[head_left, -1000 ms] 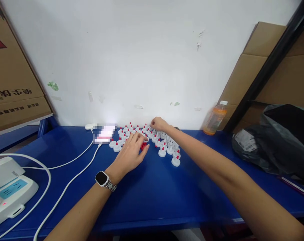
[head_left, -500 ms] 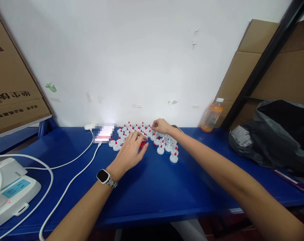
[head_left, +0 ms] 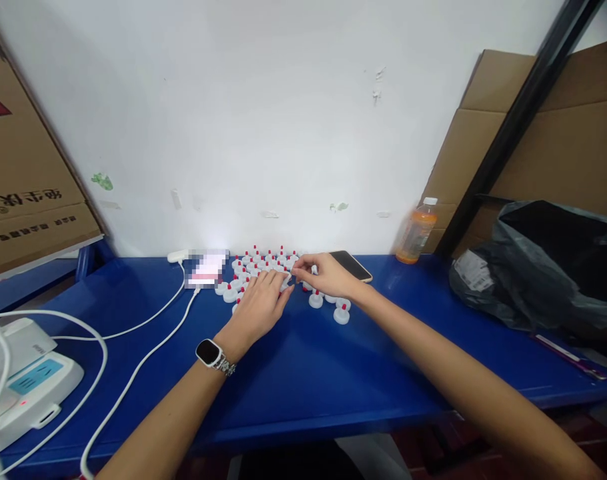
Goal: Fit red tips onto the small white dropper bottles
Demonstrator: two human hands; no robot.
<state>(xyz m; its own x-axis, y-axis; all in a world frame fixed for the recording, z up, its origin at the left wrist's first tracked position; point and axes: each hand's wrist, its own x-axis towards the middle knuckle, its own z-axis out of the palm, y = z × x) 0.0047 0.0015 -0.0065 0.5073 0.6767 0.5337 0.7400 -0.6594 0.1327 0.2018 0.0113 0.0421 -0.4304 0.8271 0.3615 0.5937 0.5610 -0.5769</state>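
The right hand [head_left: 328, 275] is now sitting nearer the person than half a second ago, drawn back from the far rows of caps [head_left: 263, 263] toward the left hand [head_left: 261, 303]; its thumb and forefinger are pinching together at something small and white, too small to make out. A phone [head_left: 352, 265] that the hand was covering is now lying in view just behind it. The left hand is resting palm down on the near edge of the cluster, fingers loosely spread and flat, covering the red pieces seen earlier; whether it is gripping anything I cannot tell. The two hands' fingertips are almost meeting.

The white caps with red tips are standing in rows on the blue tabletop [head_left: 303, 380], close to the wall, with a few stragglers [head_left: 341, 313] just right of the right hand. In front of the hands the tabletop is lying open to its near edge. To the left, white cables [head_left: 148, 353] are looping toward a white device [head_left: 23, 383]; to the right, a bottle [head_left: 416, 230] is standing by the wall and a black bag [head_left: 548, 267] is crowding the far right edge.
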